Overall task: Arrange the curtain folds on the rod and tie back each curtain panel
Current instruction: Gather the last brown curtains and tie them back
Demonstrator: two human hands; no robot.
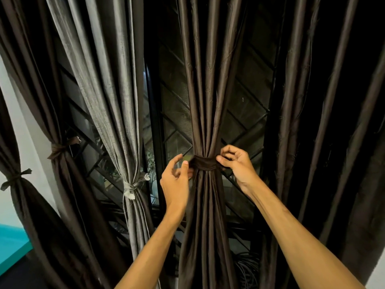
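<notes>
Now, grip: left hand [176, 178] at nine o'clock, right hand [238, 164] at three, both pinching your tie [205, 163].
Risk: slack could spill folds [205, 126].

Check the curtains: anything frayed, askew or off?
Yes. The pale grey fabric tie on the grey pleated curtain panel has ragged, whitish frayed ends. The dark brown curtain panel at far right hangs loose, no tie visible. The left hand and right hand pinch the dark brown tie band.
</notes>
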